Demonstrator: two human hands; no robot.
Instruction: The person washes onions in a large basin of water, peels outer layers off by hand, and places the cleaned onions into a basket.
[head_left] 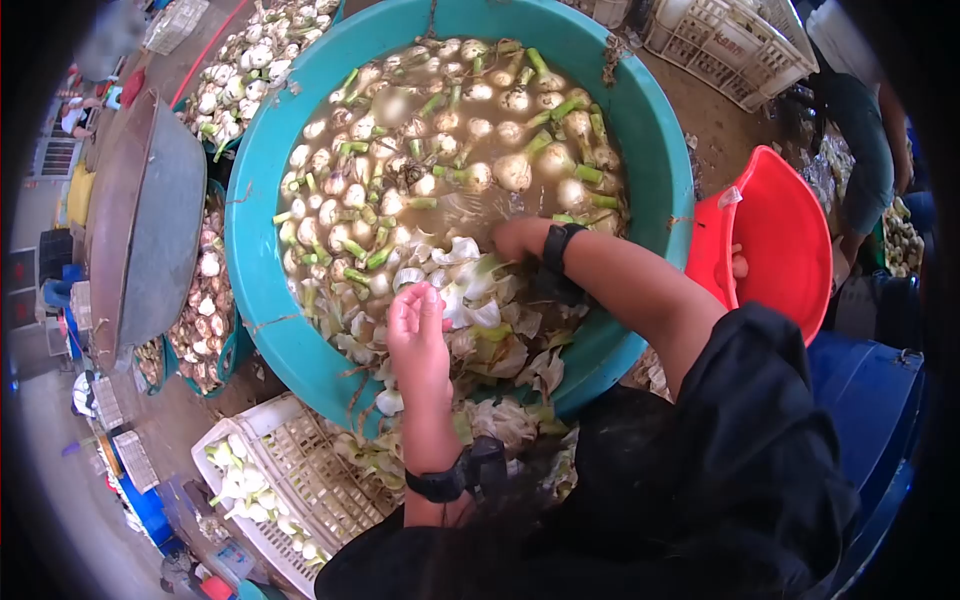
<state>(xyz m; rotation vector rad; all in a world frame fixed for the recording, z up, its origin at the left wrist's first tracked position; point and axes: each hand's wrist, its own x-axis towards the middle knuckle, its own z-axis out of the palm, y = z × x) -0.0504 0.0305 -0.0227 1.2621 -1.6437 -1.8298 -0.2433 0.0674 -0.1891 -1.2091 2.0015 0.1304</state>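
A large teal tub in front of me holds murky water with many garlic bulbs afloat, their green stems cut short. Loose white garlic skins gather on the near side. Above these skins is my left hand, its fingers curled in beside the thumb and no bulb visible in it. My right hand dips into the water beside the skins; its fingers are hidden below the surface, so whatever they hold cannot be seen. Both wrists wear black bands.
At the lower left, a cream plastic crate contains clean white bulbs. A red basin and blue barrel stand at the right. A metal wheelbarrow and more garlic are to the left. Another person's arm shows at far right.
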